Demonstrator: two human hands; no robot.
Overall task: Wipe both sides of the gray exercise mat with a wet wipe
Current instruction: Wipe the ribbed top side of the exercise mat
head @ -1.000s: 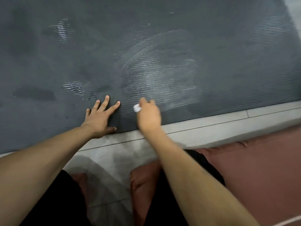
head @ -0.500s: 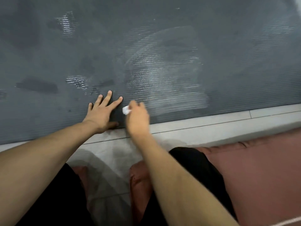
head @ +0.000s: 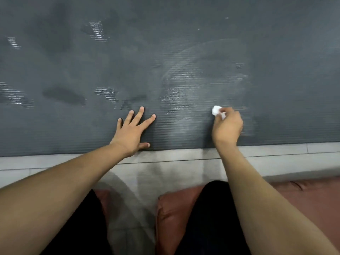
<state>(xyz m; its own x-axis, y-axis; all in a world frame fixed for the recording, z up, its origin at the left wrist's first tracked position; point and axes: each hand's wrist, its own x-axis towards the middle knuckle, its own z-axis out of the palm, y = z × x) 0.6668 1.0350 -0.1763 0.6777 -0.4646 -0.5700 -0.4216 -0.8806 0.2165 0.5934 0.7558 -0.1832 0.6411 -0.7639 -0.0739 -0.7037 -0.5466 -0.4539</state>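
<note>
Head view: wet wipe point(head: 216, 109) protrudes beyond right hand point(head: 227, 126) fingers point(head: 232, 111).

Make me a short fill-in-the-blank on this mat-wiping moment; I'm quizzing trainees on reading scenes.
1. The wet wipe is pinched in the ____ hand.
2. The left hand presses ____ on the gray mat, fingers spread.
3. Both hands work near the mat's ____ edge, beside the pale floor.

Missing words: right; flat; near
</note>
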